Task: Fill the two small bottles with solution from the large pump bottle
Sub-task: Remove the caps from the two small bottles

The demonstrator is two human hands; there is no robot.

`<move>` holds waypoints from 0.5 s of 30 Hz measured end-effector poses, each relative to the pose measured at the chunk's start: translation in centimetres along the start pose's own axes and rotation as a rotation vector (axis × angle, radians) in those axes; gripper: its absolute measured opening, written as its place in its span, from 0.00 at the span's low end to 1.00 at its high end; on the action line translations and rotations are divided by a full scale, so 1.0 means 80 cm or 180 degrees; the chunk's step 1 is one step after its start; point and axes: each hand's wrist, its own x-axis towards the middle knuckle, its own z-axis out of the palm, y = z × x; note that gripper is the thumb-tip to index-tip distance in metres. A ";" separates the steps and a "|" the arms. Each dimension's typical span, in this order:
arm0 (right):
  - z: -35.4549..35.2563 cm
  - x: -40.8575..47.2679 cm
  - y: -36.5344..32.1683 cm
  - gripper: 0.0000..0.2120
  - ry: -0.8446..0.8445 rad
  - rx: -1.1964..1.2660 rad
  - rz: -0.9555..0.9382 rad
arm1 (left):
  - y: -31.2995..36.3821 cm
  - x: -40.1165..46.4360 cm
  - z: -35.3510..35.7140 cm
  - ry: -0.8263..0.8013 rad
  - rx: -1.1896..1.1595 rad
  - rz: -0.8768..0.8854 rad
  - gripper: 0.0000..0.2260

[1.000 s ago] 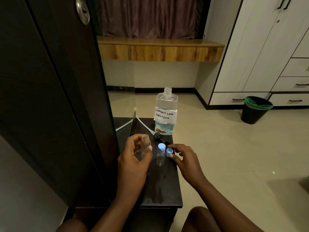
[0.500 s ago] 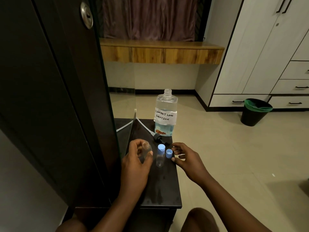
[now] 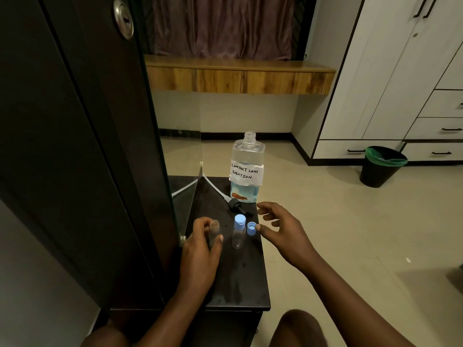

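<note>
At centre frame, on the dark bench (image 3: 240, 279), the large bottle (image 3: 247, 169) stands upright with its neck open. Its pump (image 3: 236, 205) lies on the bench just in front of it, with the tube running toward the upper left. The left hand (image 3: 200, 256) grips an uncapped small bottle (image 3: 215, 232), fingers and thumb curled round its body, mouth upward. A second small bottle (image 3: 238, 232) stands just right of it, blue cap fitted. A loose blue cap (image 3: 251, 227) sits beside that bottle. The right hand (image 3: 280, 231) holds nothing; its fingers are spread and loosely bent, thumb tip close to the loose cap, though contact cannot be confirmed.

Step in hand, as judged: one small bottle is opened and ready, and no filling has begun. The next move calls for the right hand to take the large bottle and pour into the narrow mouth held by the left hand. A slow tilt and close alignment are required, since the opening is small.

Clearances: the bench is narrow. The large bottle stands near the far right corner, and the loose cap lies near the right edge, with open floor beyond. A dark door (image 3: 75, 146) bounds the left side closely, so free room lies to the right and above.
</note>
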 end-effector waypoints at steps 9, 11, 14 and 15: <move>0.012 0.005 -0.051 0.25 -0.0341 -0.0961 -0.0723 | 0.007 -0.008 -0.005 0.0046 0.0067 0.0100 0.32; 0.017 0.008 -0.052 0.21 -0.0374 -0.1105 -0.0799 | 0.016 -0.012 -0.007 0.0173 0.0139 0.0308 0.34; 0.017 0.011 -0.056 0.13 -0.0498 -0.0931 -0.0693 | 0.024 -0.014 -0.012 0.0370 0.0177 0.0634 0.33; 0.014 0.012 -0.058 0.12 -0.0519 -0.0894 -0.0675 | 0.026 -0.014 -0.013 0.0411 0.0139 0.0700 0.33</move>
